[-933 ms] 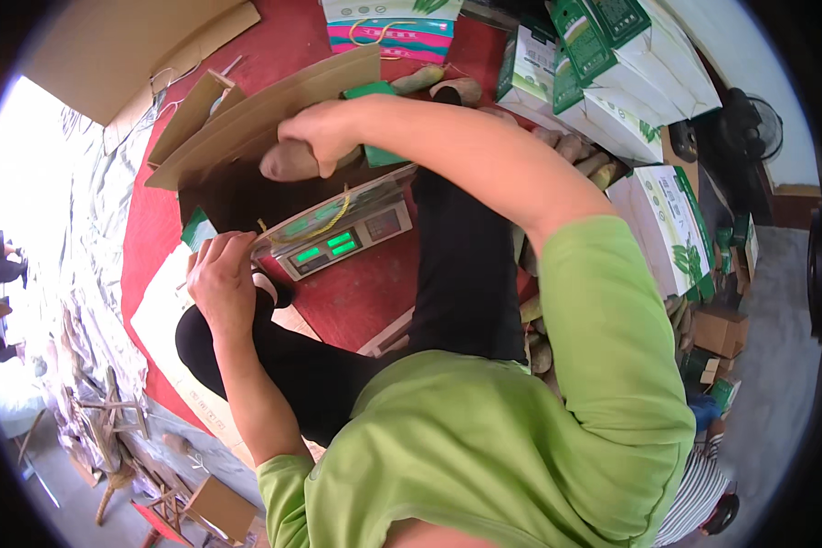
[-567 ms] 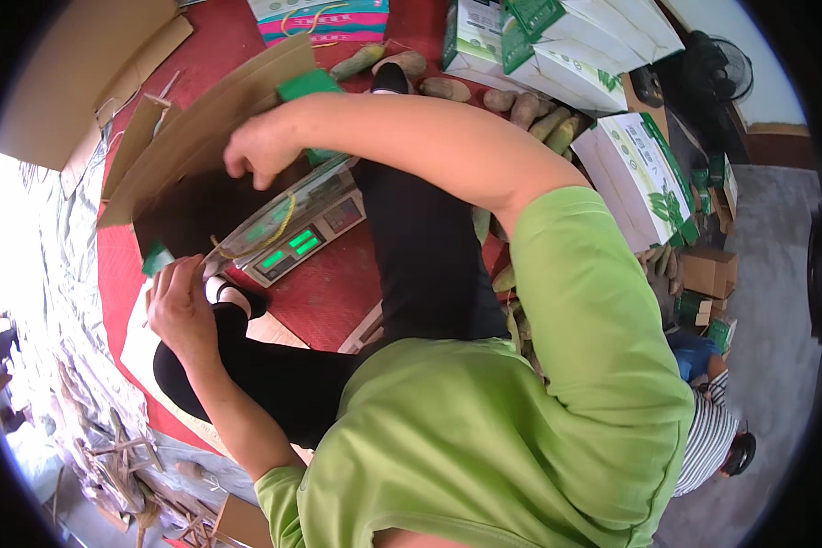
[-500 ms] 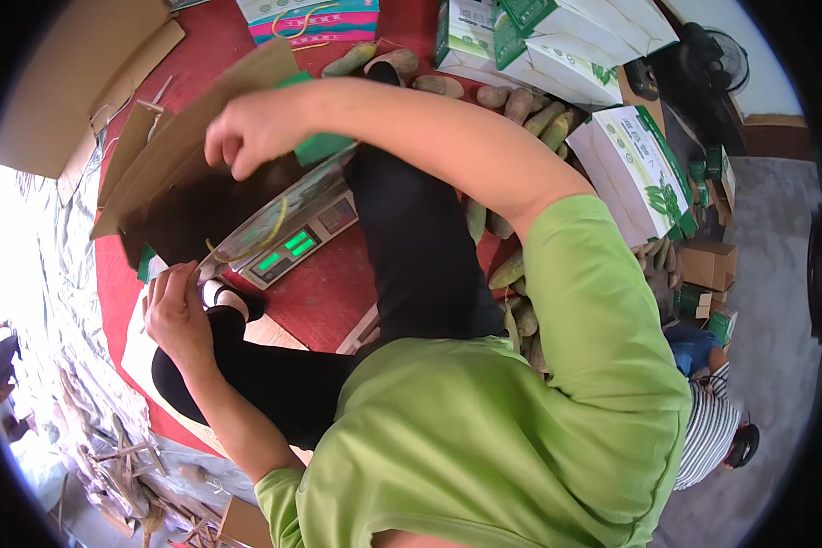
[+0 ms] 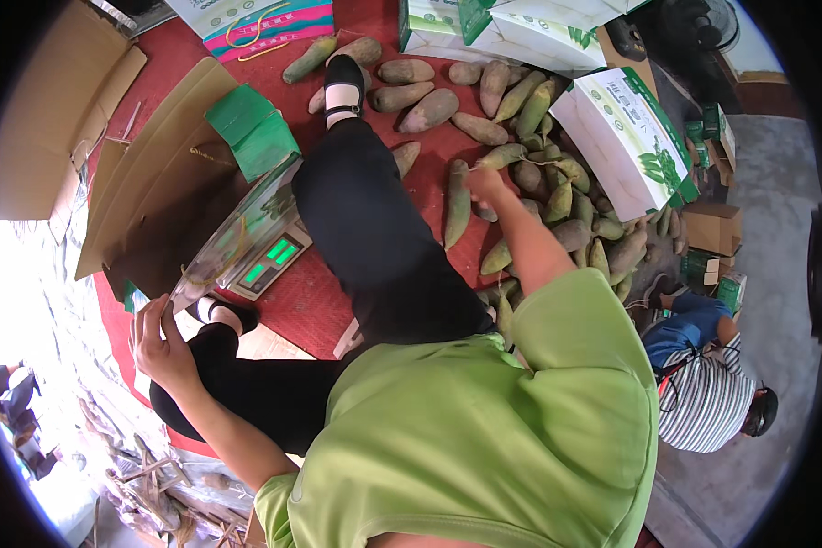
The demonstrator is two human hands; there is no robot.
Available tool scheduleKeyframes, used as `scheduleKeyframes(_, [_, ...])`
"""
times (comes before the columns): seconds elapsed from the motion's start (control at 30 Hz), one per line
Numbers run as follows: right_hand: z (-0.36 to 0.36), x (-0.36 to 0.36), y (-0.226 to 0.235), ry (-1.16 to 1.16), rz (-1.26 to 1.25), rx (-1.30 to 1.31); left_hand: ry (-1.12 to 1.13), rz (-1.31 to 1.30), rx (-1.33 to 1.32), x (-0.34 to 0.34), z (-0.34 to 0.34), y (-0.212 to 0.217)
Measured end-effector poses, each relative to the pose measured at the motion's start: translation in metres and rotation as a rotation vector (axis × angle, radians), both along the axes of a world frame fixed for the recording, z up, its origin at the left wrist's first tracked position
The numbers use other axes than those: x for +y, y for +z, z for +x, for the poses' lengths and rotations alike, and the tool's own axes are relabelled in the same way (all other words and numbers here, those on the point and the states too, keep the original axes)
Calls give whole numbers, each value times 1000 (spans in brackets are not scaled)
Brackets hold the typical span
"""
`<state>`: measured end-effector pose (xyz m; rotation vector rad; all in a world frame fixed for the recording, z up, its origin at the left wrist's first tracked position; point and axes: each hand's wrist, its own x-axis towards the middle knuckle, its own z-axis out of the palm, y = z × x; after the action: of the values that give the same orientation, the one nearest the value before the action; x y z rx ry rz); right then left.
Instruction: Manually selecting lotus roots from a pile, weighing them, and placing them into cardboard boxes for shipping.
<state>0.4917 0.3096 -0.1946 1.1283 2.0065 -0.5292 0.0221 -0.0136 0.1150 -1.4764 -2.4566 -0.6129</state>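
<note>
My left hand [image 4: 163, 352] pinches the near corner of an open gift carton [image 4: 247, 215]. The carton has a brown inside, a green flap [image 4: 254, 132] and a yellow cord handle; it rests on a digital scale [image 4: 269, 260] with a lit green display. My right hand [image 4: 490, 185] reaches down among green radishes at the edge of a pile. One long radish [image 4: 457, 205] lies just left of it, and another radish [image 4: 502, 156] lies at its fingertips. The fingers are partly hidden, so I cannot tell whether they grip it.
More radishes [image 4: 429, 110] lie on the red mat [image 4: 338, 315] beyond my leg. White-green cartons [image 4: 623, 137] stand at the right, and a pink-blue carton [image 4: 265, 27] at the back. A large brown box [image 4: 50, 100] stands far left. Another person [image 4: 712, 393] crouches at the right.
My right hand has moved from above the open carton rightward to the radish pile. My left hand stays at the carton's corner. The view has shifted slightly.
</note>
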Motion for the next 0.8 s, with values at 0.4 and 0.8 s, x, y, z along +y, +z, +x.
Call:
scheduleKeyframes(0.4, [-16,-142,-72,-1642,-93,364,54,-6,75,-13,1,4])
scheduleKeyframes(0.8, [-53,-127,-27,-1651,-35,395,57,11,94,-10,1,13])
